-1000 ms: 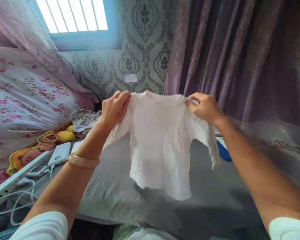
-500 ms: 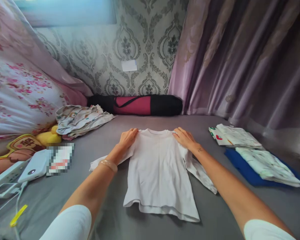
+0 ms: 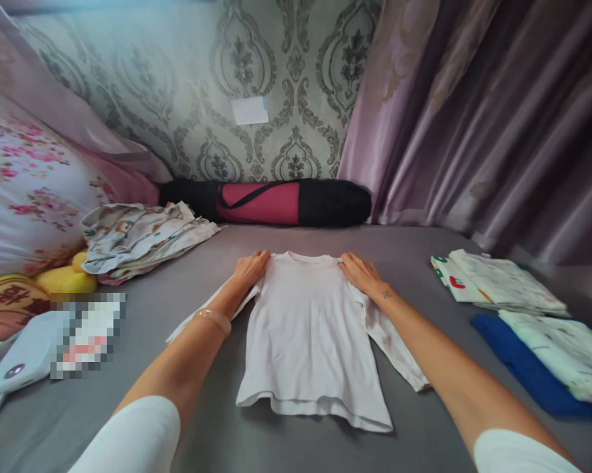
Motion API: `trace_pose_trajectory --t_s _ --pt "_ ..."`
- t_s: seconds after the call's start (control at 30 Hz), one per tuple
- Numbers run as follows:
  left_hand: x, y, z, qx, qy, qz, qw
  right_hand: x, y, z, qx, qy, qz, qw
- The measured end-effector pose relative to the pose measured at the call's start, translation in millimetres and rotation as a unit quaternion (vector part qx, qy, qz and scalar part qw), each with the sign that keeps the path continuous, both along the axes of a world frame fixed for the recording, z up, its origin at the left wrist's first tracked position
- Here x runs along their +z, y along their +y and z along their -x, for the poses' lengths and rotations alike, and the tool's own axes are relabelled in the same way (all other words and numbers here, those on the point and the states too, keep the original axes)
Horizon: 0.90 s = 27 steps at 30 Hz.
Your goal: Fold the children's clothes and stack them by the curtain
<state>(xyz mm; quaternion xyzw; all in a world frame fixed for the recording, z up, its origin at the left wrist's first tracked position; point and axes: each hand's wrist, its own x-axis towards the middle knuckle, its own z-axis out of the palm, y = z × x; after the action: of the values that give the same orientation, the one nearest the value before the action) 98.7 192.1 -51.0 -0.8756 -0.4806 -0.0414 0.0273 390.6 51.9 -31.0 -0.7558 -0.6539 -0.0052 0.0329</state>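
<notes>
A small white long-sleeved shirt lies spread on the grey sheet, its neckline away from me and its hem toward me. My left hand is closed on its left shoulder, and my right hand is closed on the right shoulder. Both sleeves slant out and down beneath my forearms, the left one partly hidden by my arm. The hem ripples and looks a little lifted at the front.
Folded patterned clothes and a blue folded cloth lie at the right. Crumpled patterned clothing, a yellow plush toy and a white power bank are at the left. A black and red long bag rests by the wall.
My view has moved closer and lower, so the side things sit further out. Both hands stay on the shirt's shoulders; the sleeves lie slightly straighter.
</notes>
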Motion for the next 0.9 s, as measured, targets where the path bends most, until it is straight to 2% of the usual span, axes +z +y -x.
trace_pose_trajectory --t_s 0.27,0.5,0.6,0.67,0.77,0.83,0.9 --pt "5.9 24 -10 -0.009 0.013 -0.004 1.000 -1.2 24 -9 0.005 0.009 0.005 1.000" --pt "-2.8 31 -13 -0.007 -0.010 0.024 1.000 -12.8 34 -17 0.015 0.034 -0.001 0.999" --pt "-1.0 34 -10 -0.033 -0.030 0.049 0.998 -15.9 40 -24 -0.002 0.093 -0.009 0.996" --pt "4.4 32 -8 -0.033 -0.033 0.038 0.998 -12.1 39 -32 -0.022 0.175 -0.014 0.984" --pt "15.1 17 -9 -0.022 -0.040 0.005 0.999 -1.9 20 -50 -0.066 0.291 -0.037 0.954" --pt "21.0 2 -13 -0.049 -0.052 0.003 0.997 3.2 -6 -63 -0.113 0.337 -0.037 0.934" --pt "24.5 -14 -22 -0.097 -0.064 0.019 0.993 5.5 -38 -73 -0.170 0.370 -0.001 0.913"
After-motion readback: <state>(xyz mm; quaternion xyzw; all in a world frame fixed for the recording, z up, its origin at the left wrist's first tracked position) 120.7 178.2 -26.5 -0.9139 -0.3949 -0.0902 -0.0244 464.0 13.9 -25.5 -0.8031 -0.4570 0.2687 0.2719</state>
